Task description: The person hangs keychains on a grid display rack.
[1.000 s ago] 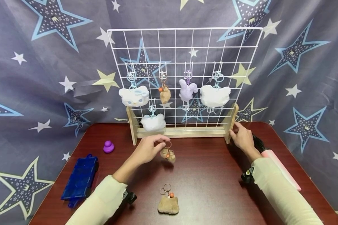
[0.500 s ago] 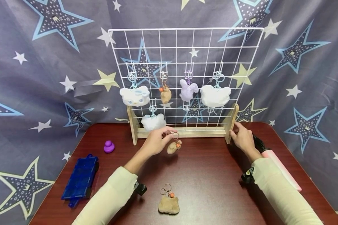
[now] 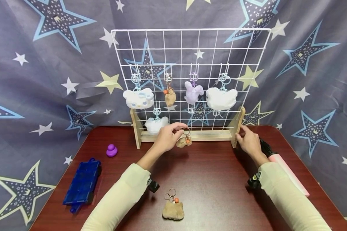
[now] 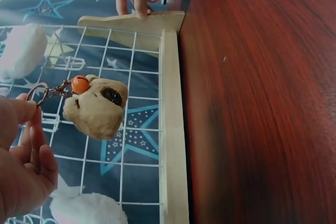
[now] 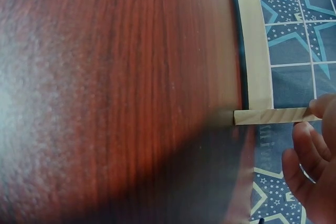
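My left hand [image 3: 168, 137] pinches the metal ring of a tan plush keychain [image 4: 100, 106] between thumb and forefinger. An orange bell sits by its clasp, and the plush dangles in front of the lower part of the white wire grid rack [image 3: 181, 49]. At the rack's right end, my right hand [image 3: 249, 141] grips the wooden side stand [image 5: 278, 115] between thumb and fingers. A second tan plush keychain [image 3: 173, 210] lies on the table, its rings pointing toward the rack. Partly behind my left hand hangs a white fluffy keychain [image 3: 154, 125].
On the rack's upper hooks hang a white cat-face plush [image 3: 138, 98], a small tan one [image 3: 170, 97], a lilac one [image 3: 193, 93] and a white one [image 3: 221, 98]. A purple duck [image 3: 111, 150] and blue toy trailer [image 3: 82, 184] stand left; a pink-handled object [image 3: 287, 173] lies right.
My left hand has carried the tan plush keychain up, forward and to the right, from over the table to the front of the grid. My right hand has stayed on the stand.
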Demonstrator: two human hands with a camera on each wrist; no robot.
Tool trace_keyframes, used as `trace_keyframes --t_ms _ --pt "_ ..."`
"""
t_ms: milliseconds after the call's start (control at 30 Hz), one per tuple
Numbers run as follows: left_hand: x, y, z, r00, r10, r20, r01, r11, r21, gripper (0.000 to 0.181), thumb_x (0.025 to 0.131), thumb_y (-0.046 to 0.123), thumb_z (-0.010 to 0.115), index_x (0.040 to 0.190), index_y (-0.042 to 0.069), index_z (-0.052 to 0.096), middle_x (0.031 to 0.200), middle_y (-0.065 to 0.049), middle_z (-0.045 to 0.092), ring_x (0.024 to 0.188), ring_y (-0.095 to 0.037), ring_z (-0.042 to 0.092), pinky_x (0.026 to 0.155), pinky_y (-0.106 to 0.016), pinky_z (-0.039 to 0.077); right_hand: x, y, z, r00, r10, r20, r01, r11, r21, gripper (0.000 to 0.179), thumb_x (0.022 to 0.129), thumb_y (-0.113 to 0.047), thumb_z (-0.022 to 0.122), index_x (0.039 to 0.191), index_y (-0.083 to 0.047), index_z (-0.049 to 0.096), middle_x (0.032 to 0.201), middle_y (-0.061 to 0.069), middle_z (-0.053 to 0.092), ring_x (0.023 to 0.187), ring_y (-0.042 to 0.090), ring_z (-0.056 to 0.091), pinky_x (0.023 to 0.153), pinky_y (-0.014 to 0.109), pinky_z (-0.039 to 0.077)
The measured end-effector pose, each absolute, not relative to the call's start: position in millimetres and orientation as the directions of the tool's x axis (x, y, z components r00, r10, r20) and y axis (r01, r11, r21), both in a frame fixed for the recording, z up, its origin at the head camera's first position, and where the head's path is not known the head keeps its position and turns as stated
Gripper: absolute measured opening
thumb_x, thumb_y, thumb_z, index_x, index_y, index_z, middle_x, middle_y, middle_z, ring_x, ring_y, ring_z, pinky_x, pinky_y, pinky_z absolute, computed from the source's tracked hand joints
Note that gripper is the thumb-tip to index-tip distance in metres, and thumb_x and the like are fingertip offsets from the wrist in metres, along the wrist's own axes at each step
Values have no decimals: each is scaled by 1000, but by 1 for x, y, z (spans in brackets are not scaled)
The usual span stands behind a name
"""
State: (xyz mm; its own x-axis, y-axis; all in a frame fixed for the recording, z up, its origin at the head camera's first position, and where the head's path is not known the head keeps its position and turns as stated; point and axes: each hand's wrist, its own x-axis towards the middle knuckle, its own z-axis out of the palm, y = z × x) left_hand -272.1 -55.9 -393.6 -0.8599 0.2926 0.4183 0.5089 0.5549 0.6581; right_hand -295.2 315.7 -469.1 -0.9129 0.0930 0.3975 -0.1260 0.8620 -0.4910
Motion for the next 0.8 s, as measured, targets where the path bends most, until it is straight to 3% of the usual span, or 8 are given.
trace_keyframes --t_ms 567,800 --pt "-294 -31 -373 -848 233 475 523 505 686 25 96 15 64 117 21 76 85 -2 75 67 -7 57 62 -22 44 -294 315 -469 -920 100 379 -110 862 -495 44 95 -20 65 137 -10 57 99 16 78 100 46 71 86 60 51" --pt "-302 -24 -372 -862 197 468 498 510 701 24 96 16 63 115 23 76 87 0 75 72 -8 61 65 -21 45 -295 315 -468 -920 109 376 -100 864 -494 43 95 -21 65 136 -11 58 100 16 78 99 45 72 85 60 52"
